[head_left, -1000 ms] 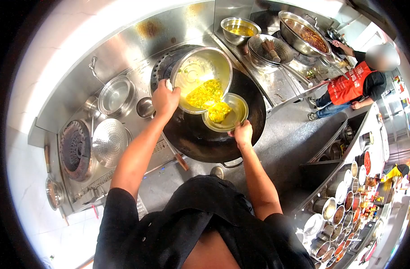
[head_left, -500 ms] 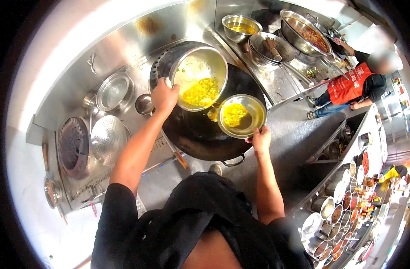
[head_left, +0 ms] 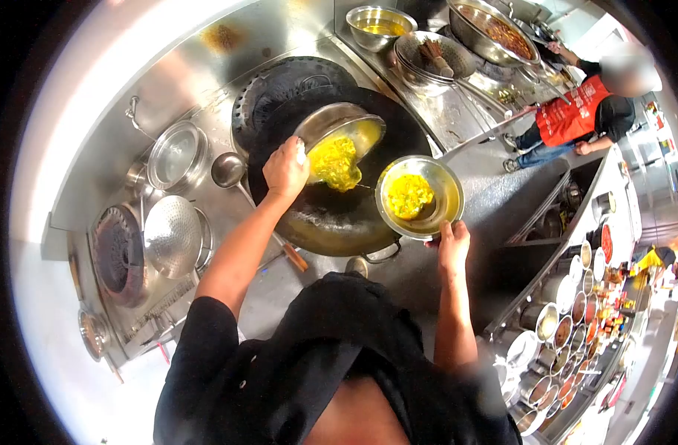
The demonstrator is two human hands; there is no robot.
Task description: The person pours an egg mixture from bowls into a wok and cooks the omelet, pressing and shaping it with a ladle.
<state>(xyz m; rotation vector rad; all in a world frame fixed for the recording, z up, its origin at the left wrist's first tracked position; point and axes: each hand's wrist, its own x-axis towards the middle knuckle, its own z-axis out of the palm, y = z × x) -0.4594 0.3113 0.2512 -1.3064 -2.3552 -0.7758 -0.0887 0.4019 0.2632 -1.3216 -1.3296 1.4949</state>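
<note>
Yellow egg-like mixture (head_left: 336,165) at mid-frame, over the wok (head_left: 331,224), lies just right of the left hand (head_left: 286,170), the nearer one, whose fingers close on a tilted steel bowl (head_left: 330,117); farther right, a smaller bowl (head_left: 447,196) holds more, the right hand (head_left: 453,248) gripping its lower rim.

Ladle (head_left: 228,170) on steel counter (head_left: 220,135)
</note>
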